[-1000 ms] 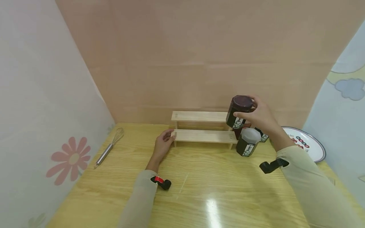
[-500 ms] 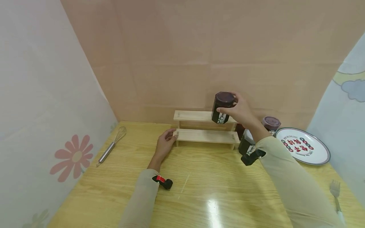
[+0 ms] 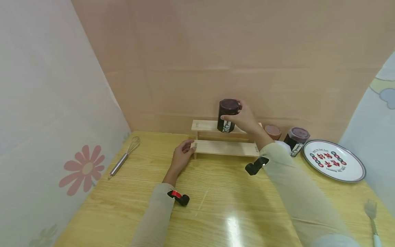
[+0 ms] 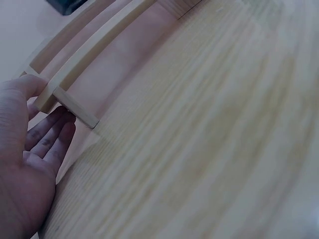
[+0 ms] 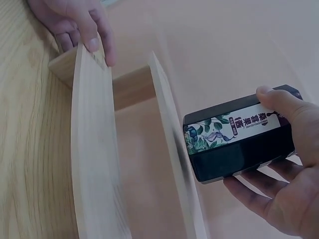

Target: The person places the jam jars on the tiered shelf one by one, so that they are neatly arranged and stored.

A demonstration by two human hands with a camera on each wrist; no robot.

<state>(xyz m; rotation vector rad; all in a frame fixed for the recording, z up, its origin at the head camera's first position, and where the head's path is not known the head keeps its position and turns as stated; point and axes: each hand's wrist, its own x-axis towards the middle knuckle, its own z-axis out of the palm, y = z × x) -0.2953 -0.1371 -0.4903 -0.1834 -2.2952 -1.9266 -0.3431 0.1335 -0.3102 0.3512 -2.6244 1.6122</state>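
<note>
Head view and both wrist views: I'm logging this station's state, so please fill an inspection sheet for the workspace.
Surface: wooden table, glossy, with a light glare.
Job's things: dark jar at the upper shelf of the two-tier wooden rack; whether its base rests there is unclear.
Clutter: whisk, plate, fork, two more jars right of the rack.
Hands: right hand grips the dark jar; left hand holds the rack's left end.
Cables: nothing seen.
Surroundings: tan backdrop, flower-print panel left.
</note>
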